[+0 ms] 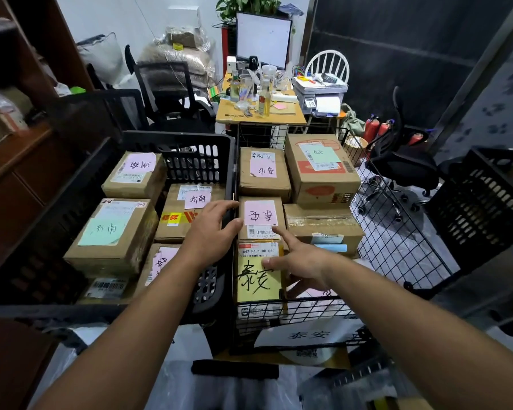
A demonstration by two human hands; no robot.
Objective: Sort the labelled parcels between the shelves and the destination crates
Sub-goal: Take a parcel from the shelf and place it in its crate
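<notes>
The small box (pixel 260 214) looks light, stiff and easy to lift by opposite sides. The left hand (pixel 210 232) and right hand (pixel 298 258) flank it, fingers apart, gripping nothing.

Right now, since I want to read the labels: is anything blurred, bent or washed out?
Head view: the yellow label is sharp; the shelves at left are blurred; the wire basket bows with wide-angle distortion; the monitor is washed out.

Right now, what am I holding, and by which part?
Nothing clearly gripped: left hand touches the pink-labelled box, left edge; right hand rests its thumb on the yellow-labelled parcel.
</notes>
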